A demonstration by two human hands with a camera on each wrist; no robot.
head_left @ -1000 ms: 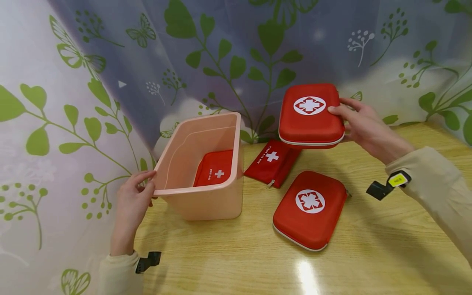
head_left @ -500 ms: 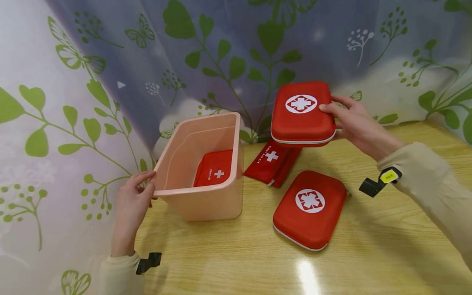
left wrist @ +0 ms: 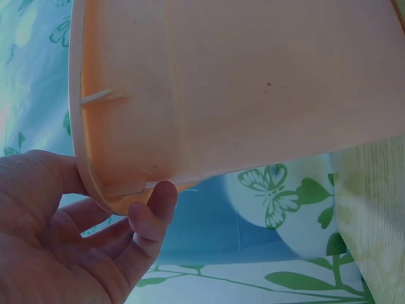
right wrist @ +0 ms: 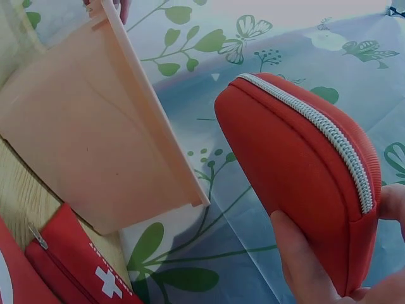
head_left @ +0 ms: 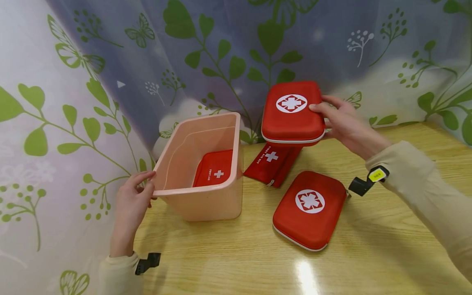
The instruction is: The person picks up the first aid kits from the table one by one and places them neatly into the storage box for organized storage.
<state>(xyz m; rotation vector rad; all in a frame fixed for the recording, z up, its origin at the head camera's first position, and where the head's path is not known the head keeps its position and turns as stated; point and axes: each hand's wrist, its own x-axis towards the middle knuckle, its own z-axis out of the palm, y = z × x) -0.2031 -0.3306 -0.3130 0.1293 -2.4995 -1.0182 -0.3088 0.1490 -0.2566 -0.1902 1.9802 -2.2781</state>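
Note:
My right hand [head_left: 348, 125] grips a red hard-shell first aid case [head_left: 291, 112] by its right side, thumb on top near the white cross emblem. The case is held up above the table, over the back end of a flat red first aid pouch [head_left: 263, 166]. In the right wrist view its white zipper [right wrist: 316, 120] runs along the edge. At the near left corner of a peach plastic bin [head_left: 206, 205], my left hand [head_left: 134, 200] pinches the rim, fingers curled under it in the left wrist view. Inside the bin lies another red first aid pouch [head_left: 214, 168].
A second red hard case [head_left: 309, 211] lies on the wooden table [head_left: 206, 262], right of the bin and in front of the flat pouch. Behind everything hangs a leaf-patterned curtain [head_left: 228, 53], close to the bin's back. The same pattern covers the left side.
My right hand has carried the red hard case leftward, toward the bin, and slightly up. The left hand keeps its hold on the rim, and the bin has not moved.

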